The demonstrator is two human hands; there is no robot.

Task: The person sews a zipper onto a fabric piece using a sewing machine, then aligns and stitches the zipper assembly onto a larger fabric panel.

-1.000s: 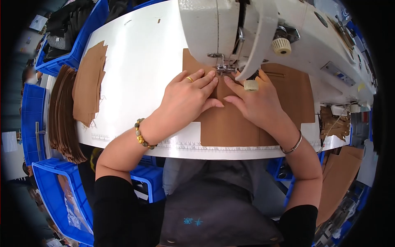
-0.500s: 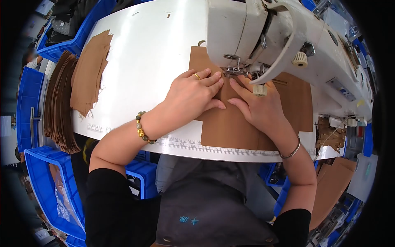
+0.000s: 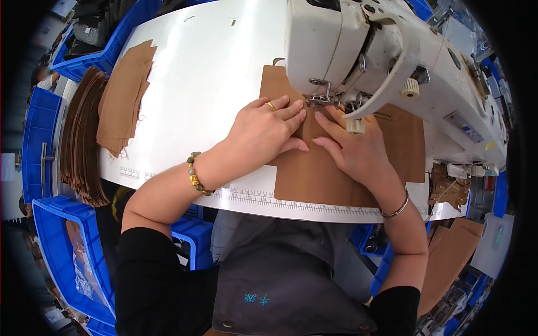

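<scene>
A brown fabric piece (image 3: 330, 179) lies flat on the white sewing table, partly under the head of a sewing machine (image 3: 316, 50). My left hand (image 3: 269, 127) rests flat on it, fingers stretched out toward the presser foot (image 3: 320, 101). On the other side of the foot, my right hand (image 3: 353, 140) presses down on the same fabric with its thumb and fingers spread. Its fingertips are partly hidden behind the machine's white guard and knob. Neither hand grips the cloth; both lie on top of it.
A stack of brown fabric pieces (image 3: 124, 101) lies on the table's left, beside a thick folded bundle (image 3: 83, 140). Blue bins (image 3: 73, 252) stand left and below. A printed ruler (image 3: 246, 196) runs along the front edge. Brown scraps (image 3: 448, 185) lie at right.
The view has shifted slightly. Both hands keep nearly the same place on the fabric beside the presser foot; any movement of the cloth is too small to tell.
</scene>
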